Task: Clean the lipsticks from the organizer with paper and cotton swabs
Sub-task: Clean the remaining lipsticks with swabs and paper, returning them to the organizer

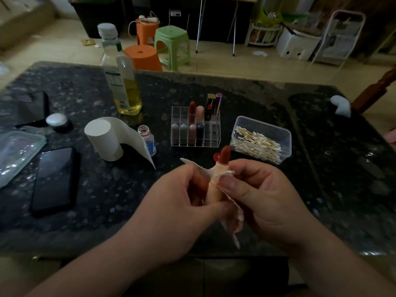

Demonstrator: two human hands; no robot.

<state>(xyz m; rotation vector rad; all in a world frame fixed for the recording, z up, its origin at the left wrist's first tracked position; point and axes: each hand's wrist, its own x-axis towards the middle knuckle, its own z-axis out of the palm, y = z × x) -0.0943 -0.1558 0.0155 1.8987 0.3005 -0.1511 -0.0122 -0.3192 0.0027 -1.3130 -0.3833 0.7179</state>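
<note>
A lipstick (218,170) with a pale pink tube and a dark red tip stands upright between my hands, above the near edge of the dark stone table (107,189). My left hand (184,198) grips the tube's lower part. My right hand (257,189) pinches a stained piece of paper (233,224) against the tube. Behind them, the clear organizer (196,127) holds several lipsticks. A clear box of cotton swabs (260,139) sits to its right.
A paper roll (102,140) lies left of the organizer, with a small open bottle (147,139) beside it and a tall bottle of yellow liquid (124,82) behind. A phone (54,180), a lidded container (17,151) and a small jar (57,122) are at the left.
</note>
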